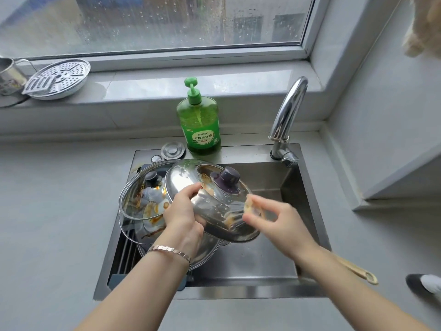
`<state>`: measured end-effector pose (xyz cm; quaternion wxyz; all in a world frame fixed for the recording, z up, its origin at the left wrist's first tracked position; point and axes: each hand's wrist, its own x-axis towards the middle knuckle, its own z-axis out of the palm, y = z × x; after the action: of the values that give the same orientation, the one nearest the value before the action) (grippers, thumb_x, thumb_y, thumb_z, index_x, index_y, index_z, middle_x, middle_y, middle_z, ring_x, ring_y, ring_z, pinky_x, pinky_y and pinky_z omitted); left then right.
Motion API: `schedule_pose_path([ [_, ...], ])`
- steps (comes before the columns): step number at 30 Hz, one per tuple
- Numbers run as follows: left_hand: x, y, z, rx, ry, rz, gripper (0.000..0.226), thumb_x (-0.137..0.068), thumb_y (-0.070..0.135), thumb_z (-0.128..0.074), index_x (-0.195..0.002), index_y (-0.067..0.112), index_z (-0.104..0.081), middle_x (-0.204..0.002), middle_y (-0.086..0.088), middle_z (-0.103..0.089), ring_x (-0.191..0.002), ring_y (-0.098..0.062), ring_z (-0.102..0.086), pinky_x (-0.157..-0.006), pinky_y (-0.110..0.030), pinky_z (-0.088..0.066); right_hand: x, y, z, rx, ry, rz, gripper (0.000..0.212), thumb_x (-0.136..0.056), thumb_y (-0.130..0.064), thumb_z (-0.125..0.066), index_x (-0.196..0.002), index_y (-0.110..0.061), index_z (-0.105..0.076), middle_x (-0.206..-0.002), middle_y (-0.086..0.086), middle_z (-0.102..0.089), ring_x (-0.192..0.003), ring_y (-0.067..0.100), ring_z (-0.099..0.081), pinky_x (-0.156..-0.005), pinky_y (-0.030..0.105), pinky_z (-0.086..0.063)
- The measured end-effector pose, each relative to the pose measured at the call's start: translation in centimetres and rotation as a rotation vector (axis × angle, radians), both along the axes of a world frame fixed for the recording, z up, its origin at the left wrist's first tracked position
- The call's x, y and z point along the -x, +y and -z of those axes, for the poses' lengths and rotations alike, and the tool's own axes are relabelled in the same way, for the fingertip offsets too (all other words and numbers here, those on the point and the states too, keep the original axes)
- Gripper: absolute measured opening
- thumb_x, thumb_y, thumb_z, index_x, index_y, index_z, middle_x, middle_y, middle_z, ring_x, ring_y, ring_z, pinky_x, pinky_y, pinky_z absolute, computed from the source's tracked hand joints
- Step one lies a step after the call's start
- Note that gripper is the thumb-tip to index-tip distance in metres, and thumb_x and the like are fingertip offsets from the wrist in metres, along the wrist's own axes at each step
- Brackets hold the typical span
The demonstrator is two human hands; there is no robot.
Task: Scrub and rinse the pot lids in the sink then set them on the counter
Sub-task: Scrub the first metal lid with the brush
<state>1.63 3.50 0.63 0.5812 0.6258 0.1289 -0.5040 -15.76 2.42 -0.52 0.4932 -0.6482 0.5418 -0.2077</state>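
A steel pot lid with a dark purple knob is held tilted over the sink. My left hand grips its near-left rim, thumb on top. My right hand pinches a small pale scrubber against the lid's right side; it is blurred. Foam and brown smears show on the lid. Behind it a glass lid with a dark knob and orange stains leans over other dirty cookware in the sink's left half.
A green dish soap bottle stands behind the sink, with the faucet at the right. A steamer plate and a metal cup sit on the windowsill. A wooden handle lies at the sink's right edge. Grey counter surrounds the sink.
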Motion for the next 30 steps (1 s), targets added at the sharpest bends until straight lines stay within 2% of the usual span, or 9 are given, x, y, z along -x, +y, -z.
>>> schedule_pose_path([
  [3, 0.1, -0.1, 0.0, 0.005, 0.006, -0.034, 0.021, -0.07, 0.008, -0.072, -0.088, 0.006, -0.062, -0.094, -0.016, -0.07, -0.083, -0.034, -0.069, -0.081, -0.052, -0.055, 1.1, -0.7, 1.1, -0.051, 0.036, 0.11, 0.039, -0.077, -0.037, -0.07, -0.115, -0.032, -0.064, -0.114, -0.013, -0.065, -0.116, 0.009, -0.055, -0.096, 0.03, -0.042],
  [8, -0.2, -0.4, -0.1, 0.042, 0.037, -0.051, 0.009, -0.077, 0.009, -0.067, -0.079, 0.008, -0.058, -0.084, -0.012, -0.067, -0.071, -0.029, -0.065, -0.075, -0.046, -0.055, 0.4, 1.5, 0.6, 0.048, -0.045, 0.042, 0.046, -0.075, -0.031, -0.074, -0.119, -0.035, -0.061, -0.106, -0.02, -0.065, -0.097, 0.0, -0.059, -0.084, 0.017, -0.045],
  [12, -0.3, -0.3, -0.3, 0.074, 0.072, -0.042, 0.008, -0.077, 0.007, -0.066, -0.082, 0.006, -0.059, -0.103, -0.017, -0.069, -0.093, -0.037, -0.066, -0.088, -0.059, -0.049, 1.6, -0.3, 2.0, -0.024, -0.049, 0.209, 0.047, -0.078, -0.034, -0.071, -0.123, -0.029, -0.059, -0.117, -0.013, -0.062, -0.113, 0.004, -0.053, -0.093, 0.025, -0.04],
  [16, -0.7, -0.2, -0.5, 0.077, 0.061, -0.017, 0.01, -0.078, 0.009, -0.064, -0.086, 0.007, -0.059, -0.098, -0.015, -0.069, -0.09, -0.034, -0.067, -0.087, -0.055, -0.051, 1.5, 1.1, 1.6, 0.017, -0.091, 0.109, 0.043, -0.076, -0.024, -0.074, -0.116, -0.035, -0.063, -0.102, -0.017, -0.066, -0.075, -0.009, -0.056, -0.079, 0.017, -0.044],
  [19, -0.5, 0.1, -0.7, 0.094, 0.066, 0.046, 0.014, -0.078, 0.01, -0.064, -0.091, 0.008, -0.06, -0.092, -0.014, -0.068, -0.082, -0.033, -0.066, -0.083, -0.052, -0.053, 2.8, -1.8, 2.3, -0.057, -0.1, 0.283, 0.04, -0.079, -0.02, -0.071, -0.118, -0.019, -0.064, -0.107, -0.007, -0.067, -0.098, 0.004, -0.06, -0.092, 0.025, -0.044],
  [21, -0.6, 0.1, -0.8, 0.095, 0.053, 0.084, 0.017, -0.078, 0.011, -0.064, -0.094, 0.008, -0.059, -0.09, -0.014, -0.067, -0.076, -0.032, -0.065, -0.076, -0.048, -0.055, 3.0, -2.4, 2.2, -0.051, -0.077, 0.244, 0.042, -0.079, -0.023, -0.071, -0.12, -0.018, -0.063, -0.109, -0.009, -0.064, -0.109, 0.009, -0.057, -0.096, 0.026, -0.041],
  [25, -1.4, 0.1, -1.4, 0.096, 0.024, 0.172, 0.011, -0.076, 0.01, -0.064, -0.085, 0.006, -0.06, -0.078, -0.012, -0.066, -0.066, -0.029, -0.064, -0.073, -0.043, -0.056, 2.9, -1.9, 1.5, -0.025, -0.011, 0.036, 0.022, -0.076, -0.026, -0.073, -0.094, -0.039, -0.069, -0.1, -0.015, -0.067, -0.102, 0.003, -0.059, -0.095, 0.024, -0.042],
  [27, -1.2, 0.2, -1.5, 0.09, 0.029, 0.249, 0.005, -0.077, 0.009, -0.062, -0.08, 0.005, -0.06, -0.076, -0.013, -0.065, -0.068, -0.03, -0.063, -0.08, -0.045, -0.054, 3.3, -3.2, 1.6, -0.051, -0.023, 0.106, 0.008, -0.077, -0.022, -0.073, -0.082, -0.029, -0.07, -0.1, -0.005, -0.071, -0.104, 0.015, -0.063, -0.099, 0.033, -0.044],
  [30, -0.8, 0.2, -1.3, 0.069, 0.025, 0.327, 0.002, -0.077, 0.007, -0.061, -0.076, 0.005, -0.06, -0.066, -0.009, -0.063, -0.056, -0.024, -0.061, -0.065, -0.035, -0.056, 2.5, -3.6, 1.4, -0.034, -0.019, 0.046, 0.015, -0.077, -0.027, -0.073, -0.089, -0.036, -0.07, -0.098, -0.014, -0.068, -0.101, 0.007, -0.06, -0.097, 0.032, -0.044],
])
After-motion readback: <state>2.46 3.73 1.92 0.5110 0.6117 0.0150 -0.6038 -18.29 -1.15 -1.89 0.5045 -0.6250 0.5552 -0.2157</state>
